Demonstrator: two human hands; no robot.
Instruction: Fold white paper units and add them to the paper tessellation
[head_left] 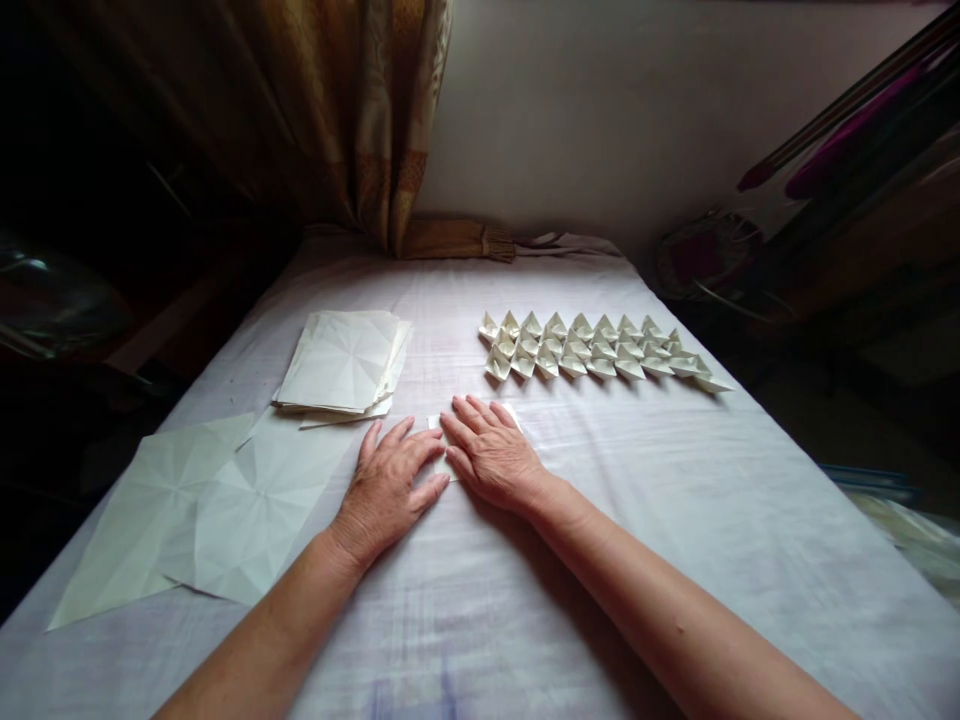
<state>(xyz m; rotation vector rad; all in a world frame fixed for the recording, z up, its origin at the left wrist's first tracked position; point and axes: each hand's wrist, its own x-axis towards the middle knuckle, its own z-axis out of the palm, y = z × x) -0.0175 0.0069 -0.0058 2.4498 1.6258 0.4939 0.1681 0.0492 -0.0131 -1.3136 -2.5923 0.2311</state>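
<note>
My left hand and my right hand lie flat side by side on a white-covered surface, fingers stretched out. Both press on a small white folded paper, of which only a sliver shows between them. A stack of creased white square sheets sits just beyond my left hand. Several small folded white paper shapes stand in rows beyond my right hand.
Two larger creased sheets lie spread at the near left. A brown patterned curtain hangs at the back, against a pale wall. Dark clutter and rods stand off the right edge; the left side is in shadow.
</note>
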